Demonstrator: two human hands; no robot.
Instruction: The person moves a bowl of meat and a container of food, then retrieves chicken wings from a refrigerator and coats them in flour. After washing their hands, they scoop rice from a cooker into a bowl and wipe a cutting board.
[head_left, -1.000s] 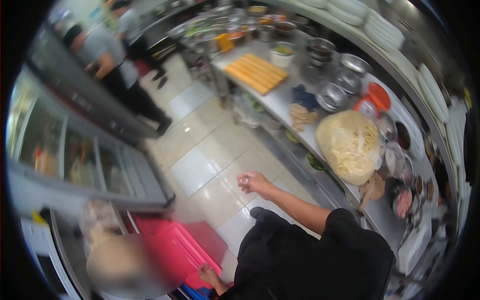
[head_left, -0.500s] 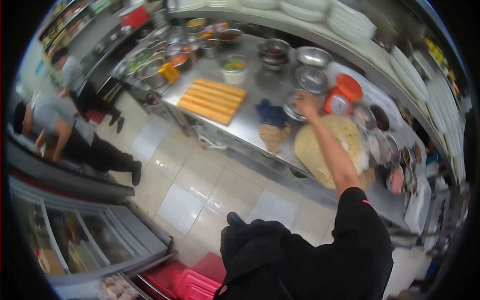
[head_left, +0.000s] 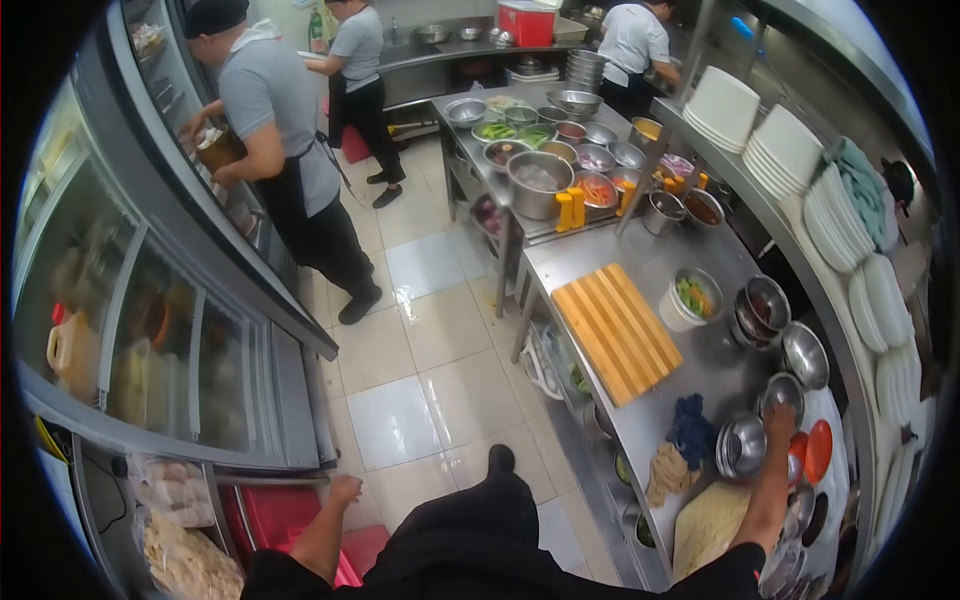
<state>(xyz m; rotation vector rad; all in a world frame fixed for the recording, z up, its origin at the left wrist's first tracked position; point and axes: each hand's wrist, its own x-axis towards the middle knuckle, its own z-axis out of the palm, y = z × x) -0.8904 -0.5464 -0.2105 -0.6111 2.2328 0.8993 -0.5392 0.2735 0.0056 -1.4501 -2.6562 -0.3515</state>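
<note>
Metal bowl [head_left: 780,387] at right-hand grip [head_left: 780,416], near rim partly covered.

bright indoor light, glare on floor tiles [head_left: 395,420], edges bowed, corners black

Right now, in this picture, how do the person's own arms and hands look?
The left arm and right arm wear short black sleeves and are bare below them. The left hand and right hand have no gloves, and I see no watch or bracelet.
</note>
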